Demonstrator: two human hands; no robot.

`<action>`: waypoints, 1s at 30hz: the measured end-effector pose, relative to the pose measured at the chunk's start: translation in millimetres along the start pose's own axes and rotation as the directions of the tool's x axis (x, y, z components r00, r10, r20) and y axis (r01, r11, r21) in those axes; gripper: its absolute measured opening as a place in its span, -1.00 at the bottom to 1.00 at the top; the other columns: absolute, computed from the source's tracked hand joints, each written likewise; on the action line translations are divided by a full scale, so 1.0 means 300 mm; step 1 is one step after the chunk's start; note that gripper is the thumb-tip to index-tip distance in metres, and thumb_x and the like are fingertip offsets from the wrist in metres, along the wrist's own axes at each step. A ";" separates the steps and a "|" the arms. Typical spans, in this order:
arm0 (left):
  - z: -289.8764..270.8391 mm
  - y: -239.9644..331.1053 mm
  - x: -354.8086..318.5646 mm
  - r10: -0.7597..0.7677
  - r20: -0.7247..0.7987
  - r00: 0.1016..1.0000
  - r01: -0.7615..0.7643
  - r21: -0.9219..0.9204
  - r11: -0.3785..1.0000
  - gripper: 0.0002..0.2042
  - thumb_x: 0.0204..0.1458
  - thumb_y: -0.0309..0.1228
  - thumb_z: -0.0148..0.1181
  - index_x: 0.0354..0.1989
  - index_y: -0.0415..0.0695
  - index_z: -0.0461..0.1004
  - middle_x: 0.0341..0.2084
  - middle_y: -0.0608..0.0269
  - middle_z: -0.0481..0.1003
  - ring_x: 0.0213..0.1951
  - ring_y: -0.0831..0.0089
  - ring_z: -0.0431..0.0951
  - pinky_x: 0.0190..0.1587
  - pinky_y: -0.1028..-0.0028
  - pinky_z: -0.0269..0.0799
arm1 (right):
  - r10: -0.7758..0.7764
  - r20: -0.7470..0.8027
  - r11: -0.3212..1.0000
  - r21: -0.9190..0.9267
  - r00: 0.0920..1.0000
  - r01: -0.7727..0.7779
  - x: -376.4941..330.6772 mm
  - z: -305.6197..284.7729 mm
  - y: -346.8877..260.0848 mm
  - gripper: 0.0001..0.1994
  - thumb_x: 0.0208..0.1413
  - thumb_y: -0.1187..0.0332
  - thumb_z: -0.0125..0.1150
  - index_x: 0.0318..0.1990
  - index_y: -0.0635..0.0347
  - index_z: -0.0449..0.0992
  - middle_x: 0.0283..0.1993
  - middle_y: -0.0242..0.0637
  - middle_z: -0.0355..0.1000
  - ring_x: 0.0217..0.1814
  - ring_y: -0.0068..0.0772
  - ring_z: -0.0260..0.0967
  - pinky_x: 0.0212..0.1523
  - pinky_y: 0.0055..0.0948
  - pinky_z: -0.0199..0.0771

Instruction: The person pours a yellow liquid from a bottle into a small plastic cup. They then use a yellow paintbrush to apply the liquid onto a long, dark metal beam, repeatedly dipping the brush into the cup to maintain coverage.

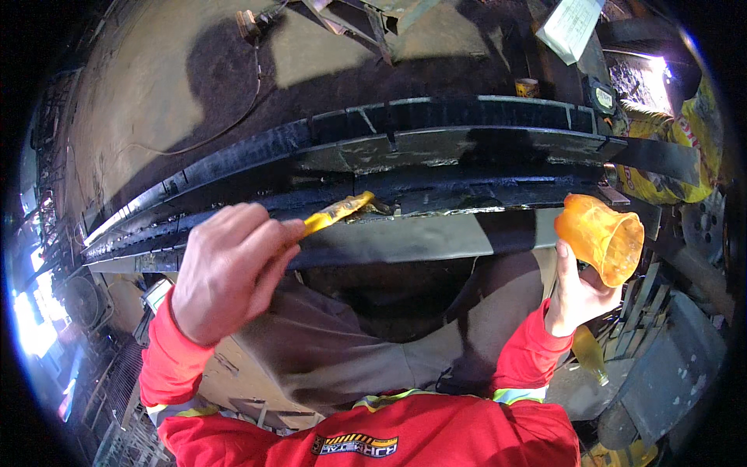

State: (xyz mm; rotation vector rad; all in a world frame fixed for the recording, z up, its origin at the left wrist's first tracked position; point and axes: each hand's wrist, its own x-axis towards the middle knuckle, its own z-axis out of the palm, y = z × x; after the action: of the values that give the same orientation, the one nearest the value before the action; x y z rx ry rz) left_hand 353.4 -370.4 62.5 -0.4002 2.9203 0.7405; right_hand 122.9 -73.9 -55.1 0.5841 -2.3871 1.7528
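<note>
My left hand [229, 265] grips the yellow handle of a paintbrush [336, 212]. Its bristles rest on a long metal beam [436, 144] coated in wet black paint, at the beam's near edge. My right hand [577, 300] holds up an orange, cut-off plastic cup [601, 236], tilted with its mouth to the right, just off the beam's near side. Both sleeves are red. My knees in grey trousers sit under the beam.
A paint tin [527, 87] and a tape measure [600, 97] sit beyond the beam's far right. Yellow sacks [661, 156] lie at the right. A cable [233, 117] runs over the dirt floor behind. A fan [82, 300] stands at the left.
</note>
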 end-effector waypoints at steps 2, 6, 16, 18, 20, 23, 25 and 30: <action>-0.010 0.019 0.017 -0.013 -0.019 1.000 0.012 -0.081 0.997 -0.77 -0.15 -0.62 0.36 -0.25 -0.24 0.57 -0.56 0.12 0.35 -0.51 0.23 0.41 -0.49 0.32 0.27 | -0.003 -0.029 1.000 0.008 1.000 0.003 -0.008 0.001 0.010 -0.19 -0.41 0.54 0.69 0.13 0.42 0.41 0.14 0.02 0.44 0.13 -0.17 0.48 0.16 -0.15 0.52; -0.017 0.005 0.032 -0.073 -0.007 0.997 0.073 -0.079 0.994 -0.83 -0.10 -0.57 0.31 -0.29 -0.20 0.55 -0.55 0.12 0.35 -0.45 0.13 0.43 -0.40 0.25 0.33 | -0.056 -0.022 0.998 -0.010 0.998 0.056 -0.001 -0.006 0.032 -0.19 -0.39 0.53 0.68 0.15 0.42 0.39 0.16 0.03 0.43 0.15 -0.15 0.47 0.17 -0.14 0.53; 0.044 -0.059 0.073 -0.017 -0.007 1.000 0.015 -0.172 0.985 -0.83 -0.10 -0.60 0.35 -0.29 -0.28 0.57 -0.54 0.12 0.43 -0.50 0.24 0.46 -0.43 0.35 0.34 | -0.049 0.034 0.997 -0.057 0.998 0.051 0.009 -0.028 0.035 -0.18 -0.36 0.51 0.68 0.17 0.42 0.38 0.18 0.00 0.42 0.12 -0.17 0.49 0.13 -0.16 0.57; 0.033 -0.070 0.074 0.025 0.025 0.999 -0.020 -0.156 0.988 -0.83 -0.12 -0.60 0.36 -0.30 -0.27 0.58 -0.53 0.15 0.46 -0.49 0.29 0.47 -0.43 0.38 0.34 | -0.069 0.032 0.995 -0.068 0.997 0.071 0.009 -0.024 0.038 -0.19 -0.35 0.51 0.68 0.18 0.41 0.38 0.18 0.00 0.42 0.12 -0.16 0.48 0.13 -0.16 0.56; -0.006 -0.116 0.063 0.034 0.052 0.998 -0.019 -0.262 0.965 -0.82 -0.15 -0.61 0.37 -0.32 -0.27 0.58 -0.54 0.16 0.46 -0.50 0.31 0.47 -0.44 0.38 0.33 | -0.067 0.023 0.996 -0.063 0.997 0.069 0.009 -0.025 0.039 -0.19 -0.35 0.51 0.67 0.18 0.40 0.38 0.17 0.00 0.42 0.12 -0.16 0.48 0.13 -0.16 0.56; -0.021 -0.164 0.047 0.000 0.020 1.000 0.006 -0.323 0.946 -0.80 -0.17 -0.61 0.38 -0.32 -0.27 0.59 -0.55 0.16 0.44 -0.50 0.32 0.46 -0.44 0.39 0.31 | -0.028 0.013 0.999 -0.039 1.000 0.029 0.004 -0.025 0.034 -0.19 -0.35 0.53 0.67 0.18 0.39 0.38 0.16 -0.01 0.43 0.12 -0.17 0.48 0.12 -0.17 0.56; -0.010 -0.150 0.055 -0.072 0.018 0.997 0.074 -0.292 0.953 -0.81 -0.12 -0.61 0.36 -0.28 -0.26 0.59 -0.54 0.13 0.42 -0.46 0.27 0.48 -0.42 0.36 0.34 | -0.003 0.002 0.999 -0.041 1.000 0.003 0.002 -0.025 0.034 -0.19 -0.35 0.55 0.66 0.18 0.39 0.38 0.15 -0.01 0.44 0.10 -0.18 0.49 0.12 -0.18 0.56; 0.031 -0.210 0.034 -0.014 0.073 0.997 0.042 -0.398 0.916 -0.78 -0.21 -0.60 0.39 -0.31 -0.29 0.59 -0.50 0.12 0.52 -0.47 0.33 0.50 -0.42 0.41 0.34 | -0.041 -0.008 0.995 -0.097 0.999 0.040 -0.007 -0.046 0.045 -0.23 -0.34 0.56 0.65 0.16 0.37 0.41 0.12 -0.04 0.46 0.08 -0.19 0.50 0.10 -0.17 0.56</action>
State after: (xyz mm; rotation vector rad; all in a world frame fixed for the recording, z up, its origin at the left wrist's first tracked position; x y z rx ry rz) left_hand 361.3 -421.8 24.1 -0.4370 2.6812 1.3247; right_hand 117.9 -56.9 -63.3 0.6043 -2.4193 1.6104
